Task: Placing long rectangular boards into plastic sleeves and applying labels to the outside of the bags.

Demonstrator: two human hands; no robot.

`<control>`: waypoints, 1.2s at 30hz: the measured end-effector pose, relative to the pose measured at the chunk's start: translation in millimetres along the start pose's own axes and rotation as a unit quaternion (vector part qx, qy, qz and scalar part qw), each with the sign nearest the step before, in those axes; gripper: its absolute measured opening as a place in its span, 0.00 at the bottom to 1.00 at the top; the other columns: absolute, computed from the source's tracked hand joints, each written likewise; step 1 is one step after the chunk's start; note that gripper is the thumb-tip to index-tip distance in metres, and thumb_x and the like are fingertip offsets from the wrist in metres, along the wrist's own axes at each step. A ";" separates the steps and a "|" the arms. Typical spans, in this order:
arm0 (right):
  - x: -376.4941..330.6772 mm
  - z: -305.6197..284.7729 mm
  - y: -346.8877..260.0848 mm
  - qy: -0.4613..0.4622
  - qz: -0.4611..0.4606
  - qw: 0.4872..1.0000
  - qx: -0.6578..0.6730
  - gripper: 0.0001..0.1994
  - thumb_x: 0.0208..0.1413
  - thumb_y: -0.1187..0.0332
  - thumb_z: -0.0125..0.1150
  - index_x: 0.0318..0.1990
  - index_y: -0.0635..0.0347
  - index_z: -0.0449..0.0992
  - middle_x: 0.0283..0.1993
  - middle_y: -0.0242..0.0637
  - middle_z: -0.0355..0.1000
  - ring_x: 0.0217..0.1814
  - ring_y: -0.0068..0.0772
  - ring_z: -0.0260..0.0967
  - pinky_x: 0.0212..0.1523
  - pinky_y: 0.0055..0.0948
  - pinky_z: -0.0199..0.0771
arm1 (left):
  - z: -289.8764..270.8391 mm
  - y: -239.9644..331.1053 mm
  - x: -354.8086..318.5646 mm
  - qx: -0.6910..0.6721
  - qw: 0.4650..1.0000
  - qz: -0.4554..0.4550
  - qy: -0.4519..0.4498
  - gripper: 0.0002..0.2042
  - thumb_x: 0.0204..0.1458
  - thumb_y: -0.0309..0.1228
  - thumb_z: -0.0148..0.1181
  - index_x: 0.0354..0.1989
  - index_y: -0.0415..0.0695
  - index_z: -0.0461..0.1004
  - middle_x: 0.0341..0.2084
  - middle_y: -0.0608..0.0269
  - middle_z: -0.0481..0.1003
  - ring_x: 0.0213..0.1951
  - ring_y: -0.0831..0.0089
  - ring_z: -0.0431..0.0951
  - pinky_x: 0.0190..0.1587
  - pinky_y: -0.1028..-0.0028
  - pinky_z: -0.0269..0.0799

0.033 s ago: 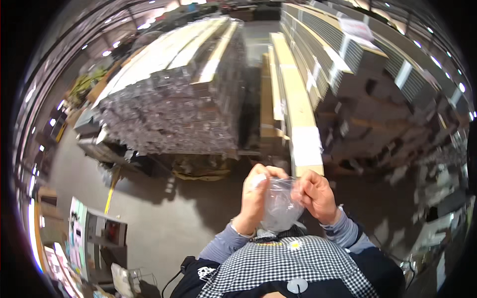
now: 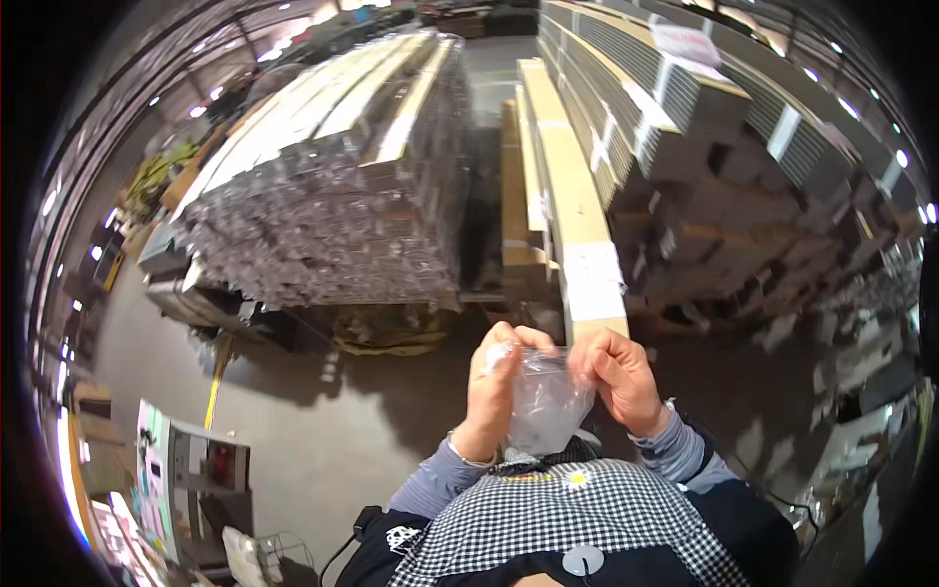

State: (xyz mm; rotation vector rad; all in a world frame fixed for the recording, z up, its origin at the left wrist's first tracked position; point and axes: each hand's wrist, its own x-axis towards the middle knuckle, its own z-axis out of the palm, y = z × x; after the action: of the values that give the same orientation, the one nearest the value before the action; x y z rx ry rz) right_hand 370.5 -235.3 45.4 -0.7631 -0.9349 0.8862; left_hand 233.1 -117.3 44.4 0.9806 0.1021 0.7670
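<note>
A clear plastic bag [image 2: 548, 406] hangs in front of my chest, its top edge stretched between both hands. My left hand [image 2: 496, 386] pinches the bag's left upper corner, and something small and white shows at the thumb. At the right upper corner, my right hand [image 2: 618, 380] grips the bag with curled fingers. The bag's body looks whitish and cloudy; what it contains, if anything, I cannot make out. Just below it is the checked apron [image 2: 577, 509] that I wear.
Ahead on the left rises a stack of long plastic-wrapped pieces [image 2: 323, 225]. Long cardboard cartons [image 2: 577, 196] stand ahead, beside a tall stack of long boxes [image 2: 724, 186] on the right. A yellow line [image 2: 214, 386] marks the grey floor. Shelving [image 2: 201, 470] stands at lower left.
The surroundings have shifted slightly left in view. Both hands keep hold of the bag, and my right hand has come a little closer to the left.
</note>
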 end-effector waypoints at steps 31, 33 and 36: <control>-22.7 10.5 -14.1 -0.011 0.011 0.973 0.228 0.19 0.59 0.60 0.59 0.20 0.57 0.63 0.17 0.34 0.62 0.23 0.32 0.61 0.30 0.30 0.65 | 11.7 -4.1 -19.3 -0.084 0.996 -0.031 -0.015 0.14 0.63 0.43 0.53 0.34 0.46 0.63 0.32 0.58 0.73 0.37 0.76 0.70 0.44 0.74 0.65; -26.5 4.1 -19.9 -0.013 -0.008 0.991 0.134 0.18 0.59 0.62 0.61 0.21 0.57 0.63 0.14 0.33 0.61 0.17 0.30 0.57 0.22 0.29 0.63 | 5.2 -0.3 -18.5 -0.201 0.953 -0.141 -0.179 0.15 0.62 0.44 0.54 0.33 0.47 0.62 0.31 0.57 0.73 0.34 0.76 0.69 0.39 0.76 0.66; -29.4 -17.8 -35.7 -0.039 -0.047 0.998 0.028 0.11 0.53 0.71 0.61 0.21 0.63 0.69 0.18 0.40 0.70 0.21 0.32 0.65 0.24 0.29 0.67 | -4.6 40.4 -12.0 -0.041 0.968 -0.170 -0.181 0.20 0.49 0.48 0.64 0.33 0.44 0.66 0.24 0.63 0.72 0.22 0.79 0.69 0.25 0.80 0.65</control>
State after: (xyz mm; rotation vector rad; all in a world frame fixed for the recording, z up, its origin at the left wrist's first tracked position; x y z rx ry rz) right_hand 387.9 -279.7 58.5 -0.6351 -1.0030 0.8603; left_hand 200.6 -108.6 70.2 0.9780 -0.0782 0.2675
